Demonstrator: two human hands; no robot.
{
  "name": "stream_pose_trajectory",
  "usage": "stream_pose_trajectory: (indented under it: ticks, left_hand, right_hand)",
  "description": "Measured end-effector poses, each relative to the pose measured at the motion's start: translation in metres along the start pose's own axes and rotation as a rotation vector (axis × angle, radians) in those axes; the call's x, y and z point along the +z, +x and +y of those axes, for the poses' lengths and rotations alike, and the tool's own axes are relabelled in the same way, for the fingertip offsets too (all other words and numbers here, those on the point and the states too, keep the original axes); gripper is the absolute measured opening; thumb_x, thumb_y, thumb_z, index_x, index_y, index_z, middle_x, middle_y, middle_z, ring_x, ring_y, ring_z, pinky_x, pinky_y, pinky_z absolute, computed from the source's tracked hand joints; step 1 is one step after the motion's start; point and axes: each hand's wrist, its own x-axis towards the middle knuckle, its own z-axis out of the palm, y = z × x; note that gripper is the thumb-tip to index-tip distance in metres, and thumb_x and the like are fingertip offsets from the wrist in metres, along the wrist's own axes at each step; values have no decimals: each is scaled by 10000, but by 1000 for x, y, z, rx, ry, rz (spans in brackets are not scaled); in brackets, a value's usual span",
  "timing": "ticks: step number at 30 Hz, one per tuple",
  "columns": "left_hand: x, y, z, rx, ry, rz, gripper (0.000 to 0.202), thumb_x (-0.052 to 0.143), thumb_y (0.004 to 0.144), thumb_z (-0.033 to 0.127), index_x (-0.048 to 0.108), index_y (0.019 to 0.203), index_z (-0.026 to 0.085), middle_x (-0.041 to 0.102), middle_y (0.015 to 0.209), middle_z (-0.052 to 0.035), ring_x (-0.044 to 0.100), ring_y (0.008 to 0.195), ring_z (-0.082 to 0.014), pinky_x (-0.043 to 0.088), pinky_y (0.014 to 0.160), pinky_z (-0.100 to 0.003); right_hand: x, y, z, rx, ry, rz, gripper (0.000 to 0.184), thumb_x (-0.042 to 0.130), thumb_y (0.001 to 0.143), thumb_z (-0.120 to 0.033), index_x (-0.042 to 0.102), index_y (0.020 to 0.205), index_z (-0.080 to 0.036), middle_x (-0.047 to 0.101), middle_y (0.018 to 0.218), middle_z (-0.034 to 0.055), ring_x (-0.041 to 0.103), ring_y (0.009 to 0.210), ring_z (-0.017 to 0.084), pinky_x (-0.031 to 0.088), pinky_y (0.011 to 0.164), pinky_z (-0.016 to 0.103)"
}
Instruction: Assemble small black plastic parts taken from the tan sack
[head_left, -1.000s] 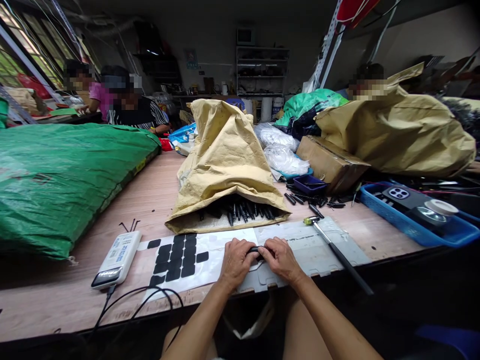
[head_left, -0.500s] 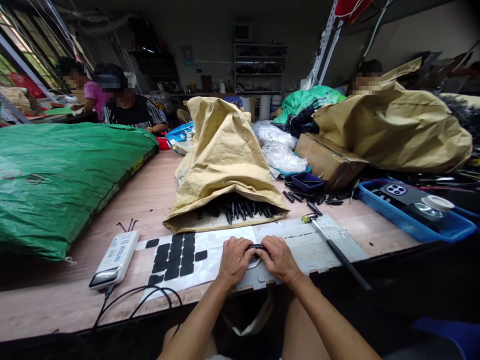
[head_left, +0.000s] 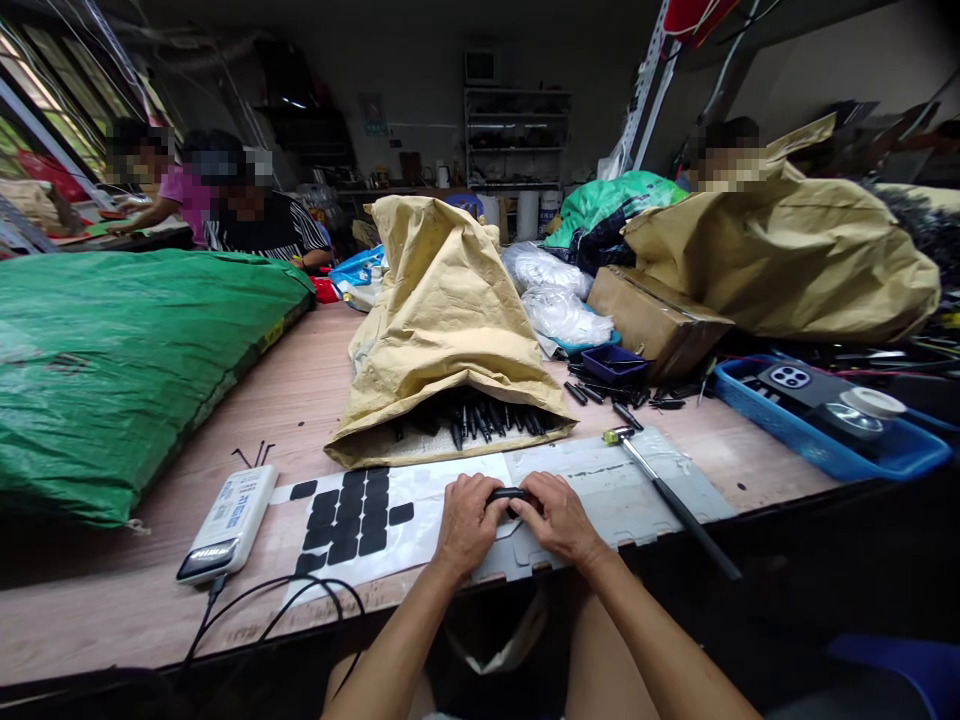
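Between my two hands is a short black pen-like piece (head_left: 510,493), lying crosswise. My left hand (head_left: 469,515) pinches one end of it and my right hand (head_left: 559,515) grips the other; the fingers cover most of it. Both hands rest over a grey board (head_left: 607,490) at the table's front edge. To their left lies a white sheet (head_left: 420,520) with several black rounded-square stickers (head_left: 349,515). Just behind, a tan paper sack (head_left: 450,320) lies with its mouth toward me, holding many black pen-like pieces (head_left: 487,415). A hammer (head_left: 660,485) lies right of my right hand.
A white power bank (head_left: 229,525) with black cables and a large green sack (head_left: 135,370) occupy the left. On the right are a blue tray (head_left: 825,430) holding a phone, a cardboard box (head_left: 652,315) and loose black pieces (head_left: 628,415). Other people sit at the back.
My hands stay in almost the same place, still on the black piece. The view has shifted very slightly. At the back left, a person's arm in a pink sleeve has stretched out further.
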Motion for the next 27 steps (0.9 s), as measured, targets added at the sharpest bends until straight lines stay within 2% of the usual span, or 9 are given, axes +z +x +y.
stream_pose_trajectory:
  ticks: [4,10,13,20,24,27]
  left_hand:
    - [-2,0,0,-9,-49,10,110,586,931,299,669,984,248,695,969,-28,556,970,-244,373,883,-402]
    - [-4,0,2,0,-101,38,111,626,889,240,651,996,249,713,994,-13,562,976,-237,369,900,-400]
    - [-3,-1,2,18,-74,29,98,639,870,215,655,963,244,716,952,-9,558,962,-236,362,899,-406]
    - [-2,-2,2,45,-60,16,104,655,841,176,667,918,244,710,894,-2,557,948,-231,359,900,-407]
    - [-2,-1,2,23,-77,44,135,650,839,164,665,948,243,720,944,-1,566,959,-230,368,899,-401]
    - [-2,-1,2,-5,-99,63,139,664,843,190,667,971,244,722,975,-1,569,967,-232,375,899,-396]
  right_hand:
    - [-4,1,-2,37,76,-1,234,596,934,-377,515,782,-219,551,735,-12,487,702,154,354,710,301]
    - [-2,3,-2,20,0,-2,321,538,970,-412,483,722,-217,568,737,9,490,722,166,340,712,306]
    - [1,2,1,6,-18,-12,324,499,990,-378,481,709,-218,569,727,11,492,735,171,338,724,309]
    - [1,2,4,-25,1,-33,292,527,971,-333,493,707,-213,578,736,15,502,761,174,344,738,316]
    - [-7,1,-2,-5,98,4,237,596,917,-346,516,737,-216,550,726,4,491,727,171,362,710,315]
    - [-11,-1,-4,32,213,120,141,601,904,-343,574,856,-213,564,777,16,508,742,180,399,711,316]
